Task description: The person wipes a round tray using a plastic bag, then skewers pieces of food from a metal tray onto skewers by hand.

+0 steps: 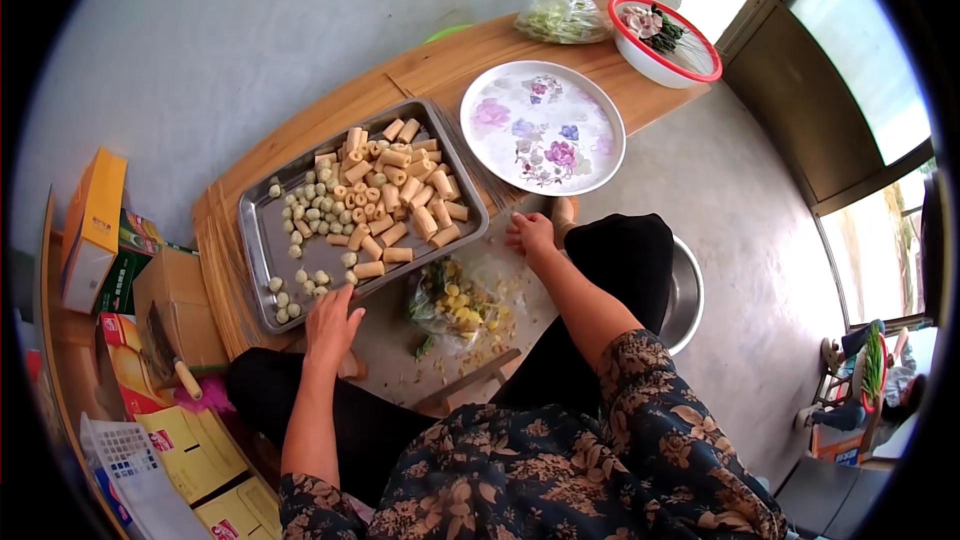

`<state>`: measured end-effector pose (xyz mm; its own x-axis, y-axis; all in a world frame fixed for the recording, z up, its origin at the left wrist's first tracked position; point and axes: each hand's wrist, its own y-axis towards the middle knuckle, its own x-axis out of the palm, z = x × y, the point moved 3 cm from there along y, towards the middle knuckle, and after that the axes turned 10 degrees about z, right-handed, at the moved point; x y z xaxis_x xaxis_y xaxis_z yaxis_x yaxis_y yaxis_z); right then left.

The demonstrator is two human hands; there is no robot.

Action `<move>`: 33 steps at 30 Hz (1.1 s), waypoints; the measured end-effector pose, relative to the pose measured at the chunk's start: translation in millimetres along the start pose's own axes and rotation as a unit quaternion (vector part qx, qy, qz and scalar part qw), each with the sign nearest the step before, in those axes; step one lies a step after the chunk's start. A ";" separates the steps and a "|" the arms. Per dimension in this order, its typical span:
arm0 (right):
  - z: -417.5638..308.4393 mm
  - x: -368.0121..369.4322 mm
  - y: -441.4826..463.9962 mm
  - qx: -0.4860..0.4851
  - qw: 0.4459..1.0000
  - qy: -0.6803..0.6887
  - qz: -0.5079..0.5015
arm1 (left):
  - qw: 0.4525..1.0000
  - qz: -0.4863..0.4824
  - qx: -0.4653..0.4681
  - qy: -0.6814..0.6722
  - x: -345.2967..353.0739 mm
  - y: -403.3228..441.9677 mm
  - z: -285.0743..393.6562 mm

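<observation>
My left hand is at the near edge of a rectangular metal tray, its fingers apart and nothing visible in them. Tan hollow tube-shaped pieces fill much of the tray's right side. Pale greenish balls lie mostly on its left and near parts. Beyond the tray's right end sits a large round white plate printed with pink and purple flowers. My right hand hovers just below that plate, fingers loosely bent and slightly apart, with nothing seen in them.
A plastic bag of scraps lies on the floor between my legs; a metal basin is by my right knee. Bagged greens and a red-rimmed bowl stand at the table's far end. Boxes crowd the left. Another person sits far right.
</observation>
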<state>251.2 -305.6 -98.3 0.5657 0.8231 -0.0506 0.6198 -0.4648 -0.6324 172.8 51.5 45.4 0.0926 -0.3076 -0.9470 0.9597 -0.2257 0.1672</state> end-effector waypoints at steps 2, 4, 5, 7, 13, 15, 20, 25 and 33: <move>3.2 4.1 4.9 0.006 1.000 -0.003 -0.005 | 1.000 0.003 -0.001 -0.006 1.1 -0.1 -0.9; 3.8 6.6 8.7 -0.008 1.000 -0.024 -0.001 | 1.000 0.005 -0.002 -0.013 0.0 0.7 3.2; 4.3 7.4 9.6 -0.006 1.000 -0.026 -0.001 | 1.000 -0.015 -0.017 -0.011 -1.9 1.6 7.7; 3.1 8.1 9.7 -0.035 0.999 -0.023 -0.014 | 0.999 -0.040 -0.035 -0.010 -0.4 1.0 8.0; -11.3 -6.5 -4.7 -0.122 0.987 -0.102 0.022 | 1.000 -0.011 0.008 -0.004 1.2 -3.5 8.0; -9.3 -10.7 1.8 -0.168 0.974 -0.146 0.030 | 1.000 -0.009 0.002 -0.013 3.3 -4.7 5.1; -29.6 -22.3 -19.5 -0.329 0.893 -0.287 0.107 | 0.999 -0.019 -0.015 -0.021 3.1 -5.2 5.0; -39.6 -26.4 -40.2 -0.203 0.971 -0.126 -0.012 | 0.999 0.020 -0.011 -0.023 2.7 -3.3 8.5; -36.4 -45.3 -91.7 0.106 0.956 0.214 -0.169 | 0.984 0.109 -0.021 -0.136 -7.0 5.7 19.7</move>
<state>188.6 -312.2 -9.9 0.5513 0.6839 0.4778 0.7080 -0.0806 -0.7016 172.4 34.1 58.4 0.2281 -0.5826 -0.7801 0.9355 -0.0909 0.3414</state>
